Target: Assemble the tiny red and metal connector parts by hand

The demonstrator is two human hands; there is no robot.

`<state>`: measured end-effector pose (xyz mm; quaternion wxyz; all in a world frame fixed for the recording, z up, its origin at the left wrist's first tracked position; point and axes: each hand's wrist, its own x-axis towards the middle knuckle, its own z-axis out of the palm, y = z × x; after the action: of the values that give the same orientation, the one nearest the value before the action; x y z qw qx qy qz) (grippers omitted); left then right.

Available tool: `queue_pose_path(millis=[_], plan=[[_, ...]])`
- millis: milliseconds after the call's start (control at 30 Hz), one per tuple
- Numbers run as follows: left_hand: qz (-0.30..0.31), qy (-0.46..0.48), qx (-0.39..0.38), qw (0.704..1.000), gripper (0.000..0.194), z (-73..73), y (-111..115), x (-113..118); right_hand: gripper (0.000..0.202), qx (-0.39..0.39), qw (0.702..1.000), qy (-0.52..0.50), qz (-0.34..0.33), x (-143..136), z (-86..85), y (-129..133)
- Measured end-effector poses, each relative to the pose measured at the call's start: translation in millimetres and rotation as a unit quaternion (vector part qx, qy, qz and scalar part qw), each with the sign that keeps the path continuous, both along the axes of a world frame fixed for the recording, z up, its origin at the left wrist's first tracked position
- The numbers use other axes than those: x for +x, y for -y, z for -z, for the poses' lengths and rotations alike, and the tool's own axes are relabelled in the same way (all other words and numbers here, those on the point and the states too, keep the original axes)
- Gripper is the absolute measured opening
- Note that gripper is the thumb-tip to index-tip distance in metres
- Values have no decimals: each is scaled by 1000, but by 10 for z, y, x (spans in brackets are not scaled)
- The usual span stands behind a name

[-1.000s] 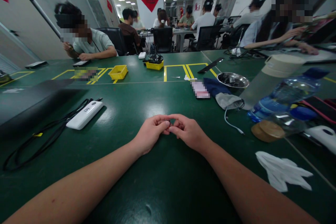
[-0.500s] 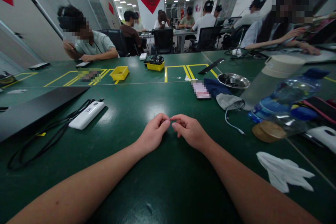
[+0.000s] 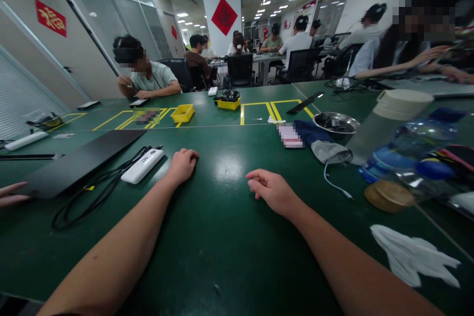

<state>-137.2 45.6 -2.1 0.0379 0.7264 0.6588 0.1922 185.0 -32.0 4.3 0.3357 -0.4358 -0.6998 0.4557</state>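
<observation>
Hands now apart: left hand (image 3: 182,165) sits just right of the power bank (image 3: 143,165), right hand (image 3: 272,190) stays farther right; half a second ago both nearly meet in the middle. View also tilts, everything shifts right and down in it. Left hand palm down on the counter (image 3: 218,237), fingers bent under; can't tell if it pinches anything. Right hand loosely curled, thumb and forefinger a little apart.

Power bank lies flat, white, black cable (image 3: 98,190) looped along its left side. Left of power bank past the cable: dark flat panel (image 3: 85,165), another person's fingers (image 3: 13,197) at its near left end, newly in view. Beyond power bank: yellow box (image 3: 183,113), then, farther right, second yellow box (image 3: 228,103) piled with black cords. Well right of power bank: grey pouch (image 3: 329,151), metal bowl (image 3: 350,132) with dark contents, blue bottle (image 3: 403,145). Right of power bank and nearer the camera: crumpled white cloth (image 3: 414,254).
</observation>
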Motion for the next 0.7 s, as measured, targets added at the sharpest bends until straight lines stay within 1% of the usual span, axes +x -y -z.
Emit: queue_pose_path(millis=[67,133,233,333,433,567,633,700], plan=[[-32,18,-1,999,28,-34,2,-273,25,-1,1000,1,-2,0,12,-9],[-64,41,3,997,32,-68,31,-489,25,-2,1000,4,-4,4,36,-23],[-113,88,24,989,33,-117,79,-681,25,1,1000,4,-9,14,67,-43],[-148,157,57,975,33,-166,104,-774,26,-5,1000,10,-14,24,68,-49],[-169,247,87,950,40,-202,124,-851,26,-7,1000,17,-15,29,46,-44],[-154,342,76,924,46,-207,157,-946,25,-5,1000,26,-15,30,14,-37],[-141,359,58,921,46,-195,163,-966,25,-5,999,31,-16,30,1,-33],[-129,358,38,924,47,-178,162,-958,24,-6,999,32,-17,30,-8,-30]])
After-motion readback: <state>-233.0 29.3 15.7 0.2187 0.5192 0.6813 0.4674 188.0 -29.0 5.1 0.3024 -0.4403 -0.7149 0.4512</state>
